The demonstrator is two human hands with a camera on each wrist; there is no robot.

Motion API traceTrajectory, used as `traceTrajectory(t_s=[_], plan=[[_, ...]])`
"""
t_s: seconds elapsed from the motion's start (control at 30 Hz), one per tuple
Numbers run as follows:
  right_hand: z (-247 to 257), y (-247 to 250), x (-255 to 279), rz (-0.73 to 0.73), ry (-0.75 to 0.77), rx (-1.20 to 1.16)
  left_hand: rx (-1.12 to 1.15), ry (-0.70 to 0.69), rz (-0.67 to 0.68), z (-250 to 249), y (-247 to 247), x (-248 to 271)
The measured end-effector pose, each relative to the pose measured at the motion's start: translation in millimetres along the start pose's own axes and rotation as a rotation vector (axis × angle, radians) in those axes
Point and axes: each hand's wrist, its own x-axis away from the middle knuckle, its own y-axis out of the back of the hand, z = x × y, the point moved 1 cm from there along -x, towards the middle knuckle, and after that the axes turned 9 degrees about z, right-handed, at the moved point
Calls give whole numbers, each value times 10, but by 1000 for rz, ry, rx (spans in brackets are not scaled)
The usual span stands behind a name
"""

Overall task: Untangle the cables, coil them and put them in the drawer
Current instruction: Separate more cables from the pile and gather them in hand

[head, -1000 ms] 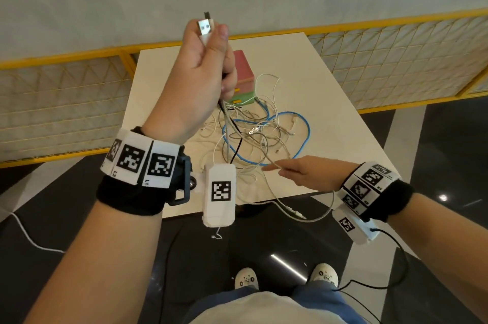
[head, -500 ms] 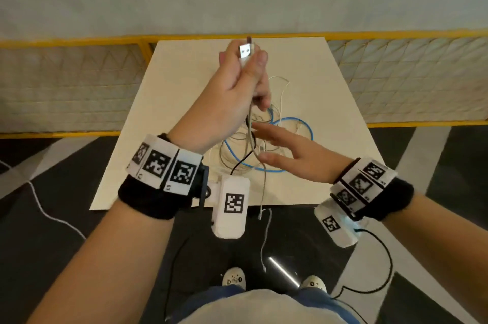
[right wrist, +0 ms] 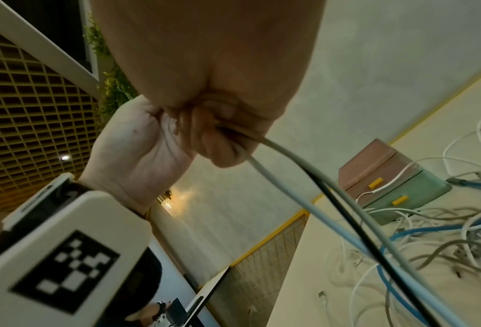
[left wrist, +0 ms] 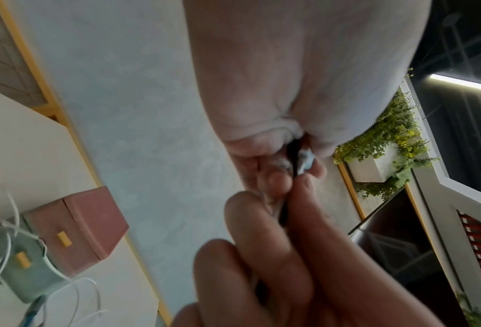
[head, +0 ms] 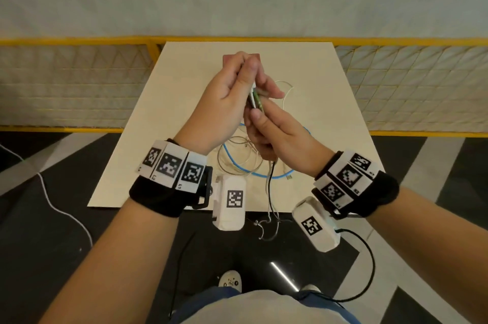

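Observation:
Both hands meet above the table (head: 163, 122). My left hand (head: 247, 70) pinches the plug ends of a small bundle of cables (head: 254, 99), white, grey and black. Just below it my right hand (head: 260, 112) grips the same bundle in its fist (right wrist: 219, 141). The strands (right wrist: 303, 188) run down from the fist to the tangle (head: 237, 162) on the table, which includes a blue cable (head: 277, 175). Some ends hang over the table's front edge. The small drawer box, pink top (left wrist: 88, 221) and green drawer (left wrist: 23, 265), stands behind the tangle; my hands hide it in the head view.
A yellow-framed mesh fence (head: 79, 85) runs behind the table along a pale wall. Dark floor lies around the table, with a loose white cord (head: 52, 202) on it at the left. A planter with greenery (left wrist: 381, 154) stands off to the side.
My left hand came down with the plug ends. My right hand left the table, rose and took hold of the same cables just below the left hand.

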Motion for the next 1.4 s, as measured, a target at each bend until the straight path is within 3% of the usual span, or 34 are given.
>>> traceTrajectory(t_s=[0.13, 0.2, 0.3, 0.4, 0.47, 0.57, 0.63, 0.7, 0.8, 0.9, 0.97, 1.07, 1.13, 1.2, 1.3, 1.4], plan=[[12, 37, -34, -53, 38, 3, -126, -17, 62, -1, 45, 11], [25, 33, -69, -90, 71, 19, 42, -4, 52, 22, 74, 25], [31, 5, -130, -99, 82, -37, 236, 146, 90, 114, 125, 24], [28, -25, -196, -75, 52, -118, -10, 212, 169, 129, 141, 47], [-12, -47, -237, -22, 54, -76, -45, 149, 73, 90, 153, 35], [-219, -53, -250, 43, 15, 187, 137, 60, -175, 85, 297, -38], [-500, -9, -210, 62, -96, 423, 294, -3, -329, 42, 490, -82], [-863, 65, -115, 133, -294, 585, 359, -28, -384, -31, 707, -84], [-1346, 116, 80, 405, -604, 702, 317, 30, -382, -62, 939, -62], [-1567, 207, 171, 524, -716, 722, 262, 147, -353, 126, 1008, -61], [-1618, 309, 89, 408, -707, 690, 231, 201, -344, 318, 1007, -55], [-1659, 450, -172, 13, -569, 726, 167, 283, -341, 542, 944, -11], [-1704, 525, -339, -174, -539, 771, 161, 334, -383, 637, 912, 24], [-1758, 552, -482, -179, -615, 829, 191, 354, -416, 703, 907, 68], [-1839, 522, -647, -67, -749, 895, 236, 375, -456, 798, 920, 150], [-1870, 485, -729, -64, -757, 895, 299, 429, -490, 966, 925, 196]])
